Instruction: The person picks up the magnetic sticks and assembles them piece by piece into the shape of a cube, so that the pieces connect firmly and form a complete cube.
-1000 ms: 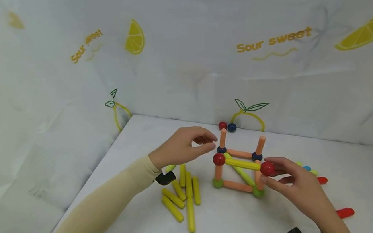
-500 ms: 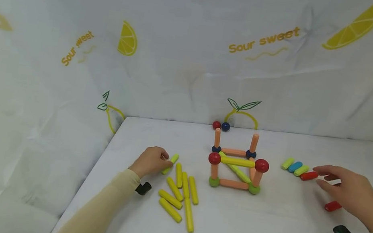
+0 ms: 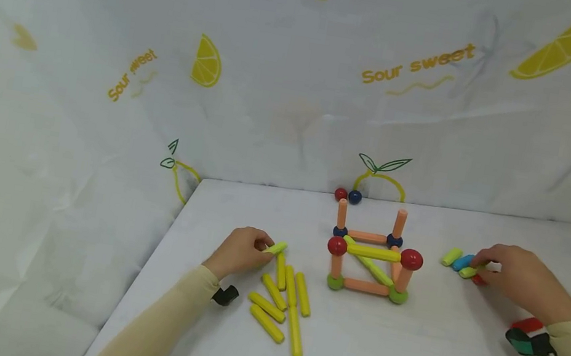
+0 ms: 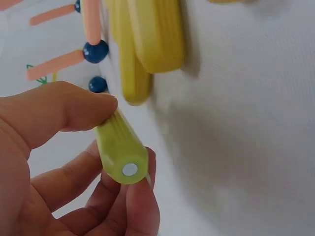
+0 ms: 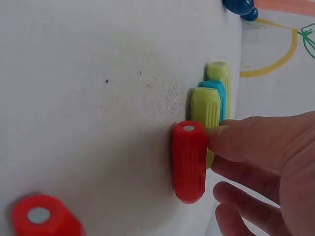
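Observation:
My left hand pinches a short yellow-green magnetic stick between thumb and fingers. A pale disc shows in the stick's end. Just right of it lie several longer yellow sticks. My right hand is at a row of short sticks, with thumb and index finger around a yellow-green stick. A red stick lies against it on the near side. Beyond are a blue stick and another yellow-green stick. Part of the gripped stick is hidden by my fingers.
Between my hands stands a frame of orange sticks with red, blue and green balls. A yellow stick spans its two red balls. A red ball and a blue ball sit at the table's back edge.
Both hands have left the frame and spread outward. The left hand has picked up a short yellow-green stick. The right hand has moved from the red stick to the adjacent yellow-green one.

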{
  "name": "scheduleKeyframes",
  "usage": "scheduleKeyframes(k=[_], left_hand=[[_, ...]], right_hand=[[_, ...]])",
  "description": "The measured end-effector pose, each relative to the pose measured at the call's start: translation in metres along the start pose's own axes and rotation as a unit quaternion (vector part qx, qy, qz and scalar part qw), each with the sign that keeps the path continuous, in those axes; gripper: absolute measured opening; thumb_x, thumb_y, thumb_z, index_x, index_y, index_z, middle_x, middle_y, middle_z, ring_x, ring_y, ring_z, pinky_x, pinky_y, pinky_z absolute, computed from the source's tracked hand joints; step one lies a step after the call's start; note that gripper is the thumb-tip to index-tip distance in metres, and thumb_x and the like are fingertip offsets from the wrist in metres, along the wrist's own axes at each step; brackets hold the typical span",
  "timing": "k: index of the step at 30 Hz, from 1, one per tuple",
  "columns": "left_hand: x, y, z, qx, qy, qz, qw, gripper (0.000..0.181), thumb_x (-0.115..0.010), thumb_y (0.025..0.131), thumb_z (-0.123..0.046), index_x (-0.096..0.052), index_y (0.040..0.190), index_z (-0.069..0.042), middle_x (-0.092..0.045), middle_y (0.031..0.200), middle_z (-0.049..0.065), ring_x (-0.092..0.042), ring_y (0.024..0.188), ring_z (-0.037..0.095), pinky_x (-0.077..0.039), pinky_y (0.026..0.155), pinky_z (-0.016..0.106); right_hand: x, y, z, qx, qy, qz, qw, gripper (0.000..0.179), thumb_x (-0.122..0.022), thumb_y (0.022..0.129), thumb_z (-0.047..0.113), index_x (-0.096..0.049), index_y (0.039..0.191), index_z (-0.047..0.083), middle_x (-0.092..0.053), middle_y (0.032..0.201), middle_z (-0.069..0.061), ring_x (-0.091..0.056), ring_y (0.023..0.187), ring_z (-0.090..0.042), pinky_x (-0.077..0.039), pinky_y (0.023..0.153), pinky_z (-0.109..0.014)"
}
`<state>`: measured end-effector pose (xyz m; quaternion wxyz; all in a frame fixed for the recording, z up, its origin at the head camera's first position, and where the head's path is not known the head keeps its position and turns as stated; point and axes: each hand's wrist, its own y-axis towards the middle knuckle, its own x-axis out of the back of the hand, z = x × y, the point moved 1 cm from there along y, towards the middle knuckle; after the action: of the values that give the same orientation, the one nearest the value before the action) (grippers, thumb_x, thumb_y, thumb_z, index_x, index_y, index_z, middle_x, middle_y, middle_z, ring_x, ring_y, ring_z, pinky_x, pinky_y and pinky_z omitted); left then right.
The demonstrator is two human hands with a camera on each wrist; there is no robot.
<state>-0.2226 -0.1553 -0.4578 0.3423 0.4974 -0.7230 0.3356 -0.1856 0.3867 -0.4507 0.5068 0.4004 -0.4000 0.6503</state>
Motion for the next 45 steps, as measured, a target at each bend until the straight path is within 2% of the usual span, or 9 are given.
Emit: scheduleKeyframes(k=[7,12,17,21,25,29,38,42,45], left_hand=[[0.003,-0.012,-0.015,-0.063,-0.04,0.0,0.9972,0.02,-0.078,0.097,-0.028,-0.081,0.116,-0.022,-0.072,0.104,-0.005,-0.062,0.092,0.015,-0.054,0.081,0.031],[0.001,-0.027,-0.026,-0.088,-0.087,0.026,0.9919,0.018,-0.076,0.099,-0.03,-0.08,0.116,-0.028,-0.073,0.102,-0.011,-0.064,0.091,0.014,-0.055,0.081,0.03],[-0.006,-0.042,-0.036,-0.117,-0.143,0.068,0.9804,0.015,-0.077,0.1,-0.035,-0.079,0.114,-0.036,-0.074,0.102,-0.015,-0.066,0.093,0.012,-0.056,0.083,0.027],[-0.016,-0.052,-0.05,-0.157,-0.188,0.104,0.9639,0.018,-0.078,0.1,-0.033,-0.08,0.118,-0.035,-0.075,0.103,-0.012,-0.07,0.09,0.015,-0.06,0.08,0.028],[-0.027,-0.059,-0.067,-0.193,-0.199,0.131,0.9518,0.021,-0.079,0.099,-0.029,-0.08,0.12,-0.031,-0.073,0.101,-0.012,-0.067,0.088,0.008,-0.059,0.08,0.023],[-0.037,-0.063,-0.079,-0.222,-0.196,0.136,0.9454,0.022,-0.079,0.099,-0.028,-0.08,0.12,-0.029,-0.07,0.099,-0.013,-0.06,0.091,0.002,-0.053,0.081,0.019],[-0.043,-0.061,-0.085,-0.24,-0.178,0.116,0.9472,0.021,-0.079,0.099,-0.031,-0.079,0.12,-0.031,-0.071,0.1,-0.016,-0.059,0.086,0.002,-0.053,0.072,0.019],[-0.043,-0.061,-0.085,-0.269,-0.139,0.097,0.9482,0.021,-0.08,0.1,-0.033,-0.079,0.121,-0.032,-0.072,0.103,-0.02,-0.06,0.091,-0.002,-0.055,0.078,0.018],[-0.04,-0.064,-0.086,-0.267,-0.139,0.082,0.9502,0.023,-0.081,0.099,-0.036,-0.079,0.122,-0.033,-0.075,0.109,-0.022,-0.061,0.098,-0.003,-0.056,0.085,0.022]], right_hand=[[-0.003,0.006,0.005,-0.001,-0.009,0.03,0.9995,0.027,-0.087,0.087,0.011,-0.078,0.11,-0.001,-0.075,0.107,-0.022,-0.065,0.098,-0.042,-0.058,0.086,-0.063],[-0.005,-0.008,0.02,-0.006,-0.011,0.026,0.9996,0.029,-0.088,0.088,0.017,-0.078,0.112,0.004,-0.075,0.108,-0.021,-0.064,0.096,-0.04,-0.061,0.079,-0.059],[-0.016,-0.044,0.061,0.017,0.021,-0.024,0.9994,0.029,-0.091,0.087,0.024,-0.08,0.112,0.012,-0.078,0.103,-0.005,-0.068,0.093,-0.028,-0.062,0.074,-0.039],[-0.036,-0.067,0.105,0.061,0.067,-0.046,0.9948,0.031,-0.094,0.084,0.027,-0.08,0.111,0.024,-0.078,0.103,0.011,-0.068,0.091,-0.008,-0.057,0.071,-0.021],[-0.052,-0.072,0.149,0.103,0.115,-0.028,0.9875,0.03,-0.093,0.086,0.03,-0.077,0.111,0.033,-0.074,0.104,0.021,-0.061,0.092,0.004,-0.06,0.077,-0.023],[-0.06,-0.071,0.174,0.143,0.146,-0.023,0.9787,0.028,-0.091,0.088,0.031,-0.075,0.111,0.035,-0.072,0.103,0.025,-0.061,0.094,0.003,-0.06,0.079,-0.024],[-0.061,-0.071,0.184,0.16,0.16,-0.036,0.9733,0.031,-0.092,0.087,0.027,-0.075,0.112,0.037,-0.072,0.105,0.025,-0.061,0.094,0.002,-0.059,0.078,-0.022],[-0.061,-0.07,0.184,0.159,0.157,-0.035,0.9741,0.031,-0.092,0.087,0.026,-0.075,0.111,0.035,-0.072,0.103,0.025,-0.061,0.094,0.002,-0.06,0.078,-0.023],[-0.061,-0.071,0.184,0.157,0.162,-0.031,0.9738,0.03,-0.092,0.088,0.026,-0.075,0.112,0.034,-0.073,0.103,0.025,-0.062,0.093,0.002,-0.06,0.078,-0.024]])
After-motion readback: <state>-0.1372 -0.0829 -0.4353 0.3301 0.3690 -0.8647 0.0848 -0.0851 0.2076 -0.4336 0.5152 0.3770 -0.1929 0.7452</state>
